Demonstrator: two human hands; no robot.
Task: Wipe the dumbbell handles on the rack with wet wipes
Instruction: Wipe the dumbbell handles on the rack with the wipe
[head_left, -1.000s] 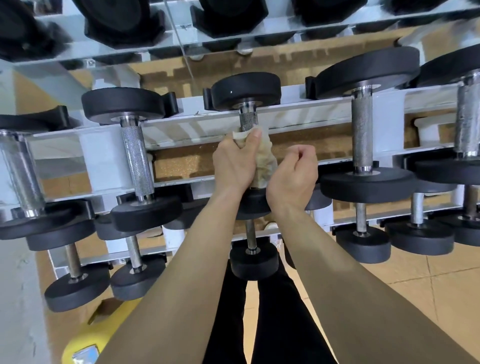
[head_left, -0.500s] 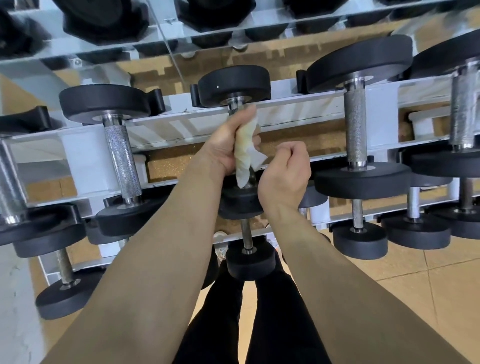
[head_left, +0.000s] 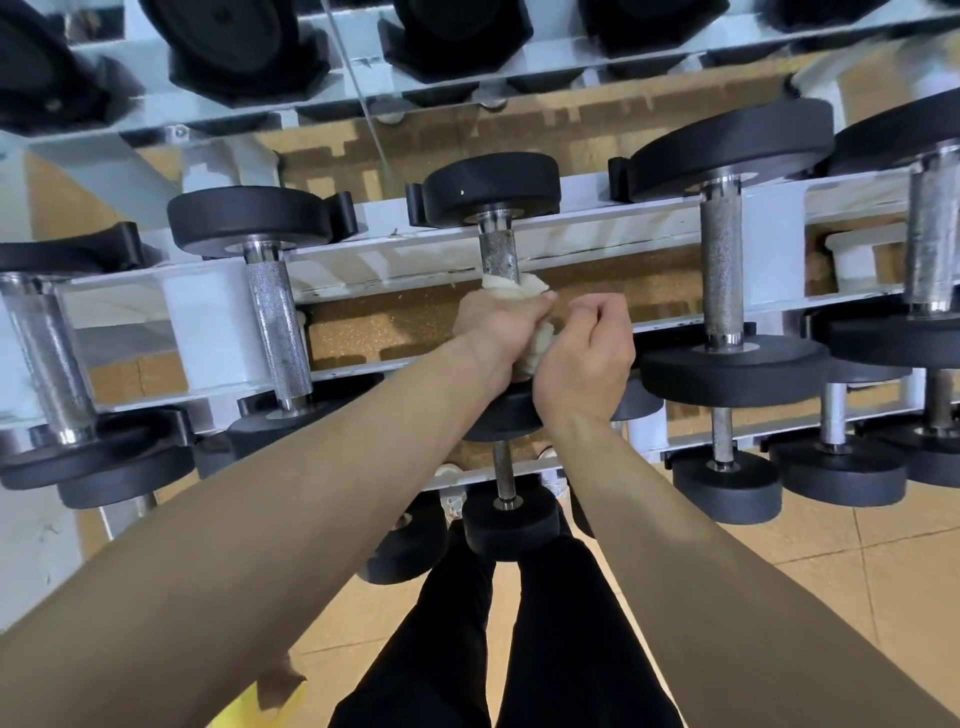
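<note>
Both hands meet at the middle dumbbell's knurled steel handle (head_left: 498, 257) on the white rack (head_left: 415, 260). The left hand (head_left: 496, 325) has its fingers clamped around a crumpled, yellowed wet wipe (head_left: 511, 288) wrapped on the handle's lower half. The right hand (head_left: 589, 353), fingers curled into a loose fist, touches the wipe's trailing end. No legible markings on the black weight heads.

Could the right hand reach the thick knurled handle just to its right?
Probably yes: the right hand holds nothing, and that knurled handle stands bare with open space between them; only the left hand grips the wipe.
</note>
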